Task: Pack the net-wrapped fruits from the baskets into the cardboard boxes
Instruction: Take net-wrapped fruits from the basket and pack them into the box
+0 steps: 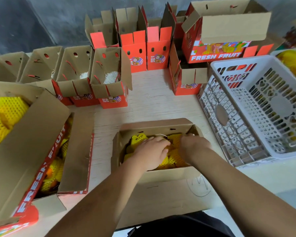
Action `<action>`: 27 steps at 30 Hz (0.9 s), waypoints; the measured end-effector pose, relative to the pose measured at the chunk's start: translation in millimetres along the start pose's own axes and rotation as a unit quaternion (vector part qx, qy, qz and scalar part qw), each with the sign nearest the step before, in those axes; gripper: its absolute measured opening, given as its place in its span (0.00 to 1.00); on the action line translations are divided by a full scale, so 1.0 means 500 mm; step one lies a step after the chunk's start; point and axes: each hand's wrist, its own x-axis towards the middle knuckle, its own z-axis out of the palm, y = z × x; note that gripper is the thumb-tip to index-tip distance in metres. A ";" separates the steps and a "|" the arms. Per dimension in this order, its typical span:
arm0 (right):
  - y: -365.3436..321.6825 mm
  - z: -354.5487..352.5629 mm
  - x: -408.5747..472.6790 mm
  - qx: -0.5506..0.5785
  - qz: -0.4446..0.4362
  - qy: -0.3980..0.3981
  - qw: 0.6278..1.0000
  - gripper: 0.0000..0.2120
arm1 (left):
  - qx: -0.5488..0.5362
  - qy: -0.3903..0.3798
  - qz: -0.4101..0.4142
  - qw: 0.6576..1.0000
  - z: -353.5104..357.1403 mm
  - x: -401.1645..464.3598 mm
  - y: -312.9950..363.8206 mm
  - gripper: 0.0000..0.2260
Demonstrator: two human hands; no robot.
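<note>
One white basket (256,110), two hands (152,152)

A pale wood-grain bench (149,100) fills the middle of the frame. Behind it, across the top, stands a grey concrete wall (41,19). A person's black garment (178,226) shows at the bottom edge.

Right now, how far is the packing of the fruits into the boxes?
Done: the big box on the left already holds yellow net-wrapped fruits, and the white basket looks emptied. In hand: both hands, left hand and right hand, arrange fruits in the front box. Left: the small boxes behind show only padding.
</note>
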 end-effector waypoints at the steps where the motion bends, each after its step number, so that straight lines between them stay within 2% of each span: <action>1: -0.015 0.004 0.002 -0.018 -0.005 0.002 1.000 0.21 | 0.046 -0.030 0.003 0.999 0.007 0.010 0.003 0.13; 3: -0.033 0.023 0.011 -0.059 -0.032 0.011 0.998 0.21 | 0.085 -0.046 -0.028 0.995 0.012 0.019 -0.004 0.15; 7: -0.004 0.037 0.017 -0.082 -0.060 0.033 0.994 0.21 | 0.082 -0.012 -0.059 0.995 0.022 0.002 -0.034 0.15; 10: 0.021 0.047 0.003 -0.065 -0.085 0.075 0.991 0.22 | 0.008 0.046 -0.045 0.998 0.023 -0.022 -0.046 0.13; 13: 0.035 0.075 -0.021 0.007 -0.076 0.131 0.988 0.22 | -0.019 0.135 -0.067 0.988 0.021 -0.056 -0.071 0.12; 17: 0.064 0.098 -0.034 0.097 -0.125 0.141 0.977 0.12 | 0.030 0.063 -0.144 0.987 0.026 -0.081 -0.083 0.18; 19: 0.084 0.088 -0.038 0.183 -0.149 0.182 0.954 0.10 | 0.036 0.115 -0.144 0.982 0.016 -0.066 -0.062 0.14; 22: 0.118 0.061 -0.053 0.315 -0.151 0.263 0.899 0.10 | -0.086 0.223 -0.096 0.966 -0.007 -0.027 0.003 0.09; 23: 0.135 0.051 -0.059 0.340 -0.140 0.285 0.885 0.10 | -0.151 0.227 -0.066 0.960 -0.013 -0.010 0.036 0.08; 27: 0.219 0.018 -0.073 0.397 -0.105 0.335 0.848 0.11 | -0.335 0.149 0.032 0.930 -0.038 0.084 0.208 0.07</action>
